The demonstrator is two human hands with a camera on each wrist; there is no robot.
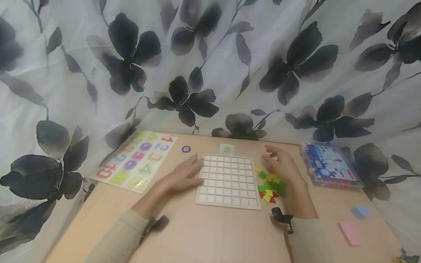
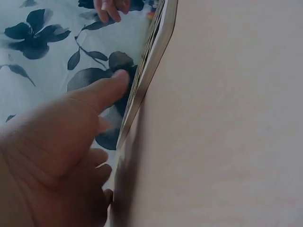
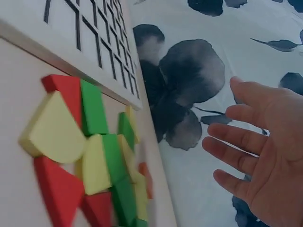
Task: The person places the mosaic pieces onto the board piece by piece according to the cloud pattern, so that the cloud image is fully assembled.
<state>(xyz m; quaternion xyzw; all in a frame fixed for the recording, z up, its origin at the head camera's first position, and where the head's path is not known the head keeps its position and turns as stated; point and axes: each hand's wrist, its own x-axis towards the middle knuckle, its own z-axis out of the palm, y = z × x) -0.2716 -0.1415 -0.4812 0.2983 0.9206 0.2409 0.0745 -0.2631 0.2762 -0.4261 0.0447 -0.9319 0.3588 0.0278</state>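
1. The left hand (image 1: 182, 177) lies flat with straight fingers against the left edge of the white grid board (image 1: 228, 180), holding nothing.
2. The right hand (image 1: 283, 164) hovers spread, gripping nothing, above the coloured tiles (image 1: 271, 186) piled just right of the board.
3. Both rest mid-table (image 1: 204, 233).

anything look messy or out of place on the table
Nothing is damaged or spilled. The only untidy spot is the loose heap of red, green and yellow pieces beside the right edge of the grid board, under the right hand; the board itself lies square.
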